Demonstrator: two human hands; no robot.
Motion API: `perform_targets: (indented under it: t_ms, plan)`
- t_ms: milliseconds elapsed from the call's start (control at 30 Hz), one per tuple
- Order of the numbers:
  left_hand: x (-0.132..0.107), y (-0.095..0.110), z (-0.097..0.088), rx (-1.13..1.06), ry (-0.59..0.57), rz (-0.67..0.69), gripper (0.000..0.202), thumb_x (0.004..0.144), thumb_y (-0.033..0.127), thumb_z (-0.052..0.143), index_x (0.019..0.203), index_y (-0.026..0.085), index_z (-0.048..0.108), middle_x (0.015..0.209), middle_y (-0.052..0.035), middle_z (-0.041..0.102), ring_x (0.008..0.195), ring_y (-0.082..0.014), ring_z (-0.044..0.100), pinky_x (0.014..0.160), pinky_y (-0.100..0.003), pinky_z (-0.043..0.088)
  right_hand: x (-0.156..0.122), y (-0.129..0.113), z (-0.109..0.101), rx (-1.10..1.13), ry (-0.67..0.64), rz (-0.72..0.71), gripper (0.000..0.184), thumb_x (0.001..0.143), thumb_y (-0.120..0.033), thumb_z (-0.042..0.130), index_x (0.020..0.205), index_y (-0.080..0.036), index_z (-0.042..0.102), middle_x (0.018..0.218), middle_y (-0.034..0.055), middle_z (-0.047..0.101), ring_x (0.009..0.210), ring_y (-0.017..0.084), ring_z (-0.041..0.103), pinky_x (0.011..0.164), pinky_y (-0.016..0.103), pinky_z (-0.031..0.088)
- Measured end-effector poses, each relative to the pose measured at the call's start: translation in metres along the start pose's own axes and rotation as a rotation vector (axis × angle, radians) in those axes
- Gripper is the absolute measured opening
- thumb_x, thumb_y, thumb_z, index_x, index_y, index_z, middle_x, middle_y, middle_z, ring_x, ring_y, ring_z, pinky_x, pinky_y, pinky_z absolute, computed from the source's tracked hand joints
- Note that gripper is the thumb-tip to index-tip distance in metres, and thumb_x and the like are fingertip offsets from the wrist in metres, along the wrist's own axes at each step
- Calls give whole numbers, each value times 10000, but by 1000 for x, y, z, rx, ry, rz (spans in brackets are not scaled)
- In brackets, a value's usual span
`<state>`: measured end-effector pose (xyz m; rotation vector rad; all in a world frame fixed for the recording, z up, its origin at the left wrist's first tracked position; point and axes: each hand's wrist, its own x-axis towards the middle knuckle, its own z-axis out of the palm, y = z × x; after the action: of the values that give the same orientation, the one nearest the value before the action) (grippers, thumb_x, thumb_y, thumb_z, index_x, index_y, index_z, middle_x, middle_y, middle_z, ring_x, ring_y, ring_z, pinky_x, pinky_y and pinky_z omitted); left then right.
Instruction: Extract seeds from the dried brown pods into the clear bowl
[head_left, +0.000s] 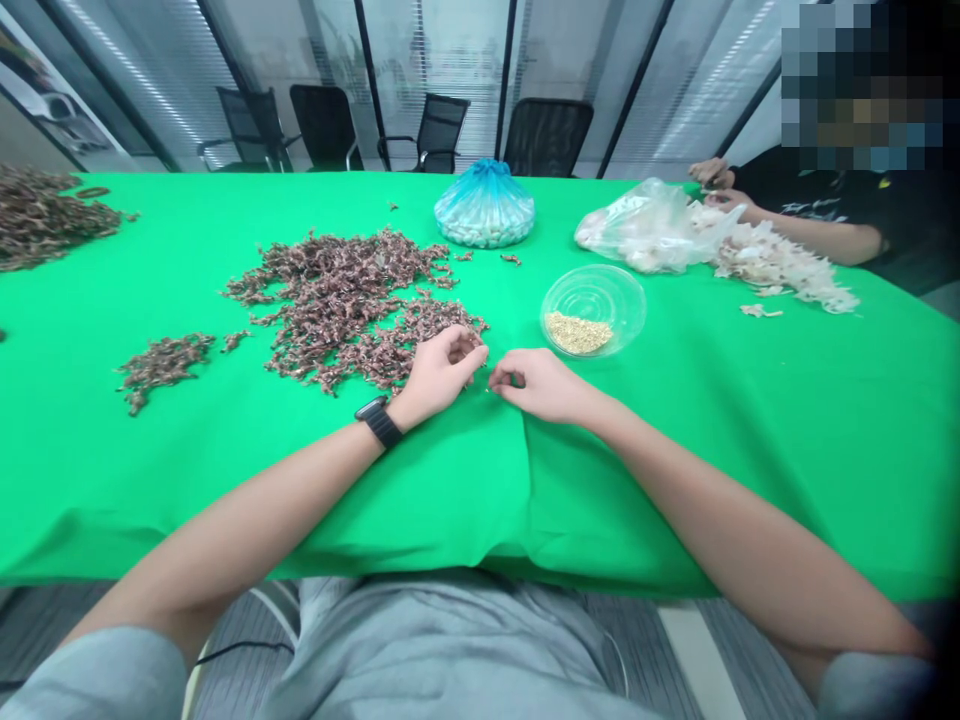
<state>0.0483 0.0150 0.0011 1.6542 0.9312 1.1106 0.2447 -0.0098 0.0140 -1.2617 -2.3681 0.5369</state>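
My left hand [442,375] rests on the green cloth [420,500] at the lower edge of a large heap of small dried reddish-brown pieces [337,310]. Its fingertips are curled together, touching or almost touching the heap. A black wristwatch [380,422] sits on that wrist. My right hand [541,385] lies just to the right, its fingertips pinched and close to my left hand's. Whatever the fingers may hold is too small to see. A clear plastic bowl [600,295] with tan grains [568,332] stands beyond my right hand, apart from it.
A tied clear bag of white cloves with a blue top [484,208] stands at the far side. Further brown heaps [45,218] [163,368] lie to the left. At the right, a co-worker's hands [718,185] work beside a plastic bag [645,228] and pale papery husks [780,265].
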Motion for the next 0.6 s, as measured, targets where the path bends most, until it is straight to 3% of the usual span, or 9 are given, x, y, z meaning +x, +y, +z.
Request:
perform_targets:
  t_ms: [233,600]
  plan:
    - [0,-2,-1,8,-12,15,211,884,359,674,936,164,612,742,3,638,527,-84,578,499,-198,471,-2,-11,-2,79,-47,28,167,802,-112,662,865,-170,805,750,16,706,646,130,570,653,253,384]
    - [-1,-1,-1,12,-23,13,199,882,343,679,940,162,619,736,5,638,535,-90,582,524,-213,475,3,-4,5,47,30,56,84,855,-172,696,899,-160,767,796,22,683,675,133,553,667,255,380]
